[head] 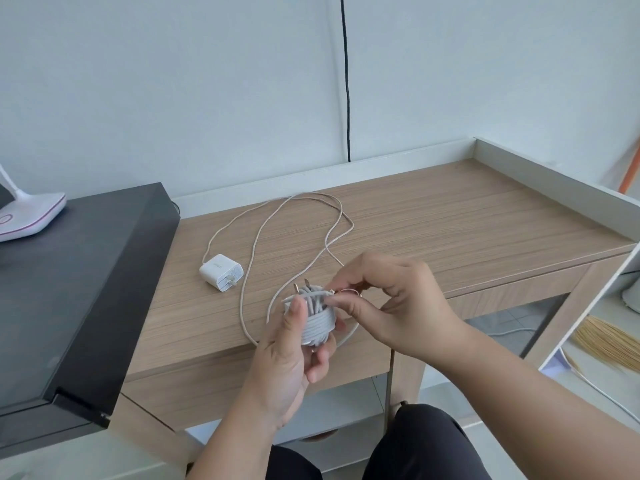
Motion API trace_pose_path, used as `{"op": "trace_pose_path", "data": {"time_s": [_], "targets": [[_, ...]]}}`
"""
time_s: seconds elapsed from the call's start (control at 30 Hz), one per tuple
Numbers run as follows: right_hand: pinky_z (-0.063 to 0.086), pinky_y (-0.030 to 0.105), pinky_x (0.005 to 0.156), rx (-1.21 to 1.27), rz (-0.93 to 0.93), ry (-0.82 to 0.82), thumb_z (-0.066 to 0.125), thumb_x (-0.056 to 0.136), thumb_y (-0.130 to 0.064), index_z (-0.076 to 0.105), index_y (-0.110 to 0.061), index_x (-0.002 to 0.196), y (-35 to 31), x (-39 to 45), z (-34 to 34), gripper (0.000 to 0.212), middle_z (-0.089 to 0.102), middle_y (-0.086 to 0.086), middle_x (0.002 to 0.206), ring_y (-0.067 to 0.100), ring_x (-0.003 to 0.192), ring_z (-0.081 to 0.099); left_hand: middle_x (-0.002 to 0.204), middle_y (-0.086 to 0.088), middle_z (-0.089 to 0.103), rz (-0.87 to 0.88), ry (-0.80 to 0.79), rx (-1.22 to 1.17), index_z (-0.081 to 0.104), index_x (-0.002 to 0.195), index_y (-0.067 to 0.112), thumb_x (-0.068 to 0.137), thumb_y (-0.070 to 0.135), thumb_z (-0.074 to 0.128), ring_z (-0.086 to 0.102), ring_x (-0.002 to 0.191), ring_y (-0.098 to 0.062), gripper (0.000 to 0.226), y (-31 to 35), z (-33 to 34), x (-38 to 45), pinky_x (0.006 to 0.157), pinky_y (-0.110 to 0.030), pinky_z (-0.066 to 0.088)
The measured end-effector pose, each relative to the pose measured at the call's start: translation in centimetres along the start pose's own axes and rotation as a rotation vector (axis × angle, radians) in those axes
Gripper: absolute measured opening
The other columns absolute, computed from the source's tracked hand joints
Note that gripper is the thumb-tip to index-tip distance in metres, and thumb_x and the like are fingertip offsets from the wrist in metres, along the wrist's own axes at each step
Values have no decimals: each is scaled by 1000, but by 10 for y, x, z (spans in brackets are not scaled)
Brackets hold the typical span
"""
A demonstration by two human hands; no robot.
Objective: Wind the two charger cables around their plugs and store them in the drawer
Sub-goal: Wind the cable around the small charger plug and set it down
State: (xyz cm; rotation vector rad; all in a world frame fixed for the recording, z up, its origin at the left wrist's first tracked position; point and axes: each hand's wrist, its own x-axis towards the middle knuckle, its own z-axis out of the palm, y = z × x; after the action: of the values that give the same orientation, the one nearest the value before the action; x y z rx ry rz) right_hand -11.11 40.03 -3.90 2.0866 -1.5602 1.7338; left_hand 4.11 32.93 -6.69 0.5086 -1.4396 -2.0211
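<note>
My left hand (289,355) holds a white charger plug (317,322) above the table's front edge. Its cable is wound around it in many turns and its two metal prongs point up. My right hand (388,303) pinches the cable's connector end (329,292) at the top of the bundle. A second white charger plug (221,267) lies on the wooden table (450,216) to the left, prongs toward me. Its long pale cable (273,216) sprawls unwound in loops across the tabletop. The closed drawer front (512,292) runs under the table's right front edge.
A black cabinet (69,289) stands against the table's left side, with a white lamp base (27,216) on it. A black wire (346,81) hangs down the wall. White shelves and a straw broom (602,341) are at the right. My knees are under the table.
</note>
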Motion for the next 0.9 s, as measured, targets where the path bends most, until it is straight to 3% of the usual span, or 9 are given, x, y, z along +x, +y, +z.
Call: {"op": "trace_pose_path", "data": {"time_s": [0.27,0.37,0.47,0.57,0.77,0.9], "targets": [[46,15,62,341,169,-37,72,81,-4,70,-7,84,3,-2,0,5,68,0,73,11,62,61,73,-7,62,-54,6,-112,72,91,18,55,81,66,46,48,-7,73,1,6,-1,35,-14,25],[48,17,65,392,177,-90,71,80,-1,69,0,85,5,-2,-4,5,70,4,78,20,64,65,73,-8,59,-82,-5,-142,68,100,10,65,77,62,39,47,-7,77,4,7,0,34,-13,26],[47,20,66,379,170,-133,72,80,-2,70,4,87,7,-3,-8,10,70,10,79,20,66,66,71,-9,55,-127,-37,-180,66,99,7,75,62,56,34,45,-7,61,5,7,-1,33,-13,21],[48,24,67,355,170,-138,73,79,-4,71,3,87,9,-4,-9,11,68,4,80,22,69,64,70,-10,54,-127,-52,-190,68,88,13,74,57,54,31,44,-7,49,6,7,-3,35,-14,16],[48,30,63,213,69,-109,69,83,-5,64,6,78,10,-4,-10,13,65,9,75,27,68,60,72,-12,53,-132,-55,-208,65,97,14,74,51,55,29,47,-9,45,10,11,-5,36,-15,16],[47,38,61,85,-2,-115,67,85,-8,64,3,77,11,-1,-13,14,61,9,73,27,67,58,70,-9,53,-189,-22,-243,70,88,16,81,48,50,26,47,-7,38,14,16,-4,35,-15,12]]}}
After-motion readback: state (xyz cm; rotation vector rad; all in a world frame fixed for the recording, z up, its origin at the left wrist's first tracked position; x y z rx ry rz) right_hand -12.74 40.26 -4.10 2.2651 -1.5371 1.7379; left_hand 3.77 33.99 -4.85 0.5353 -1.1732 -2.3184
